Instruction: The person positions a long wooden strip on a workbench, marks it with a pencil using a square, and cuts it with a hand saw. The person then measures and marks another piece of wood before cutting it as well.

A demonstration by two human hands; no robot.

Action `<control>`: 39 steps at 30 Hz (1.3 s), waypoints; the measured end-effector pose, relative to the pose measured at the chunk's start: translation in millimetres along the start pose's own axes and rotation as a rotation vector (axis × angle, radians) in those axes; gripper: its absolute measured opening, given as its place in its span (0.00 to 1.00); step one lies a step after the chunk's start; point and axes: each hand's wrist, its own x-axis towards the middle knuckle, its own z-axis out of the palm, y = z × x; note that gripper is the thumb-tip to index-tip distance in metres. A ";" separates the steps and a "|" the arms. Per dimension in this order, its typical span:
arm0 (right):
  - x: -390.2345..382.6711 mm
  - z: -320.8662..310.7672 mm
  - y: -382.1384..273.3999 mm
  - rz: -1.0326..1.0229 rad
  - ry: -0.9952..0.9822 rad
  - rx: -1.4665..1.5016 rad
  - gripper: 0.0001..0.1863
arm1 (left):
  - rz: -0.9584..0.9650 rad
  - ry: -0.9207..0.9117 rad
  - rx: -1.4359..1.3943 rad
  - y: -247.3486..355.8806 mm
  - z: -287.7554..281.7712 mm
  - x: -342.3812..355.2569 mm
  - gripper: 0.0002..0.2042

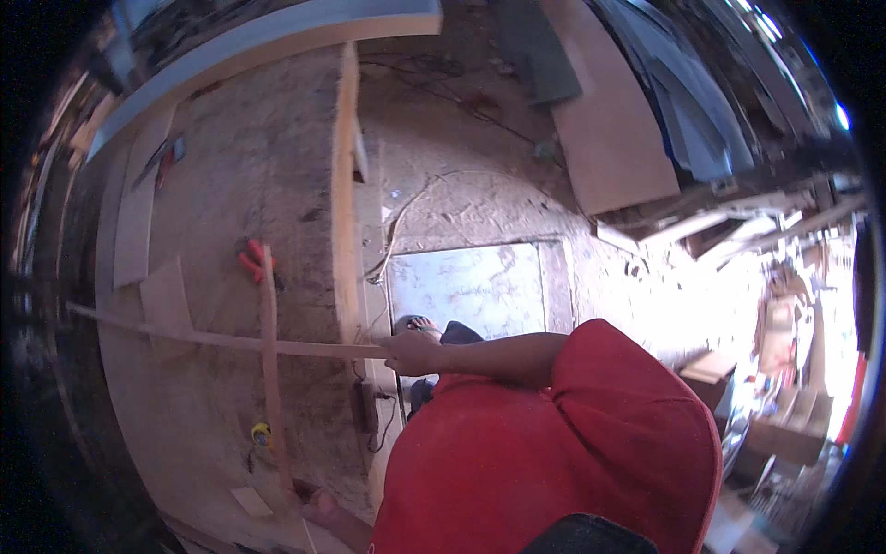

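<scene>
A long, thin wooden strip (203,338) runs across the workbench, and my right hand (413,353) is closed round its near end. It crosses a second wooden strip (270,388), which lies lengthwise along the bench. My left hand (325,513) is at the lower end of that second strip with its fingers curled round it, partly in shadow. Beside the second strip lies a yellow tape measure (262,434). A red-handled tool (251,261) is by its far end, its kind unclear.
On the bench (277,175) lie flat wood pieces (137,222) and a red-and-grey tool (168,164). A thick board (345,203) stands along its edge, and a large beam (277,37) crosses the far end. Sheets (614,138) lean at upper right; a cable (397,226) trails on the floor.
</scene>
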 end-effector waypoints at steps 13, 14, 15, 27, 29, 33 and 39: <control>-112.4 -18.2 14.9 0.160 0.237 -0.182 0.20 | 1.356 -0.762 1.187 -43.2 81.0 93.7 0.14; -124.6 -13.0 11.9 0.181 0.235 -0.188 0.20 | 1.311 -0.789 1.149 -39.4 90.5 74.2 0.14; -133.8 -8.8 9.9 0.200 0.231 -0.197 0.19 | 1.267 -0.812 1.111 -35.3 100.2 53.8 0.14; -126.2 -34.1 15.7 0.271 0.263 -0.162 0.21 | 0.078 -0.371 0.112 -20.2 109.5 17.2 0.17; -105.5 -26.9 72.0 0.140 0.380 -0.232 0.21 | 0.033 -0.290 0.003 -7.8 120.3 4.0 0.18; -92.3 -80.6 107.6 0.165 0.352 -0.350 0.20 | 0.036 -0.130 -0.190 12.6 168.9 -31.8 0.20; -39.5 -201.4 126.6 -0.036 0.460 -0.326 0.17 | 0.122 0.041 -0.295 -9.1 177.6 -40.7 0.18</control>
